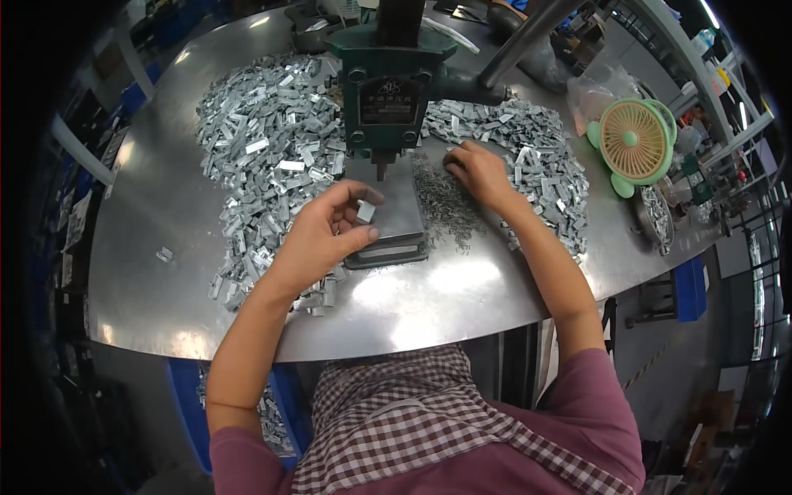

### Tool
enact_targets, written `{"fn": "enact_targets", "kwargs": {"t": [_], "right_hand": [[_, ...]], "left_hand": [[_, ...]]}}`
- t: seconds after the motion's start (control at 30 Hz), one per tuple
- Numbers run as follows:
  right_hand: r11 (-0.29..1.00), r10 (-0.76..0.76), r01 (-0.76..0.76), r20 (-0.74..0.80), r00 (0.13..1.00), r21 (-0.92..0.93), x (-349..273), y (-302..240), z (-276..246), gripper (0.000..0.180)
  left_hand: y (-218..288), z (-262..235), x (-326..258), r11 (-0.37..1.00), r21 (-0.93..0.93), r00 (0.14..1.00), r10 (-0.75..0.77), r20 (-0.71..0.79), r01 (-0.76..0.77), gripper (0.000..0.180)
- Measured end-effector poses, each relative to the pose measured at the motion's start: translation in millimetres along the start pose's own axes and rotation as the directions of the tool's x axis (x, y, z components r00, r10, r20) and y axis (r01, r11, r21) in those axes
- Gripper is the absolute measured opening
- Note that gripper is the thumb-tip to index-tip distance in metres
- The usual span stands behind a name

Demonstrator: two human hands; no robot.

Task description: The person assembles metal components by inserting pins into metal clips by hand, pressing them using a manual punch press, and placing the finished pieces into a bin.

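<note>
One green press (388, 91), one green fan (634, 142), two heaps of metal clips (264, 140), two hands (330, 235).

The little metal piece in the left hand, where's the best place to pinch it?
Probably by its two flat faces, as the left hand pinches the metal piece now: thumb below, fingertips above. It's small, flat and rectangular, so the wide faces suit fingers better than the thin edges. Come from the left, away from the green press.
</note>
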State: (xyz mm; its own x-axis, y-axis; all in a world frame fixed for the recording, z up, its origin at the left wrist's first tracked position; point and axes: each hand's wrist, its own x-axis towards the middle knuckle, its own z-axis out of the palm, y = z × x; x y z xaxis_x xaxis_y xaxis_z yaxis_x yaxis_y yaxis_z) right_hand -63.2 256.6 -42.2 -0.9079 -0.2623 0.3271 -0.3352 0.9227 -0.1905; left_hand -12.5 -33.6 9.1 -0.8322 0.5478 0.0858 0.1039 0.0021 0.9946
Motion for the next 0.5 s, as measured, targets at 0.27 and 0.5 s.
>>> {"fn": "enact_targets", "kwargs": {"t": [0.27, 0.5], "right_hand": [[0.975, 0.072, -0.075, 0.022, 0.997, 0.209, 0, -10, -11, 0.019], [0.803, -0.06, 0.039, 0.016, 0.998, 0.594, -22, -94, -58, 0.02]], "left_hand": [[10, 26, 10, 0.928, 0.374, 0.988, 0.067, -0.14, -0.01, 0.014], [-8, 28, 12, 0.749, 0.618, 0.923, 0.372, -0.095, -0.239, 0.02]]}}
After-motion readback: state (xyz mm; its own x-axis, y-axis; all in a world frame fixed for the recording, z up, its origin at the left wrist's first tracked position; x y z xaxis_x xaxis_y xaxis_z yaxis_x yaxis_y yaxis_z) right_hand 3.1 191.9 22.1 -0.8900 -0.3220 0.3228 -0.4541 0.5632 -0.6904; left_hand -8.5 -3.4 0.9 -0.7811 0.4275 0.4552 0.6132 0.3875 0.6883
